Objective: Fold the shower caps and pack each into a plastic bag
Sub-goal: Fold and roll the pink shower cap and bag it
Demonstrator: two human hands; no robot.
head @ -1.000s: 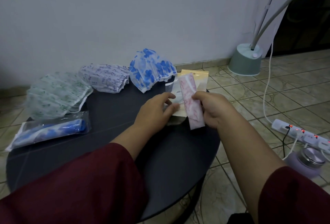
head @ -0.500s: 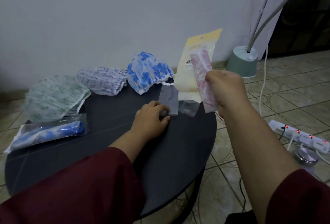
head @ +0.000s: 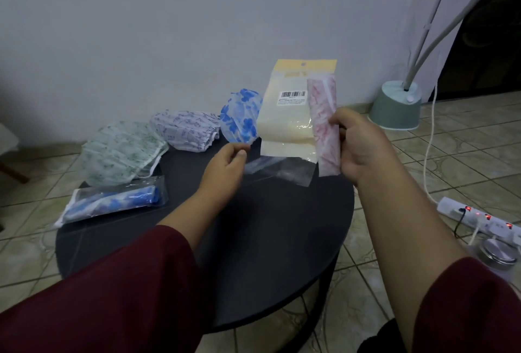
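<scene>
The round dark surface lies below both hands, matte and smooth, and serves as a staging area. Beyond the left hand's fingers three unfolded shower caps sit in a row, probably waiting their turn: a green-print cap, a purple-print cap and a blue-flower cap, all thin, crinkly film with gathered elastic edges. To the left of and nearer than those fingers lies a packed bag, clear and glossy, with a rolled blue cap inside, so one unit looks finished.

The right hand is raised above the far side of the surface, its fingers curled round a folded pink-print cap, a narrow soft strip, together with a yellow-headed retail bag with a barcode label, held upright, likely so the open lower end faces the other hand. The left hand pinches a corner of a clear plastic bag with thumb and fingertips just below that pack, apparently separating it to receive the pink cap. The film is limp and slippery, so opening its mouth may take care.
</scene>
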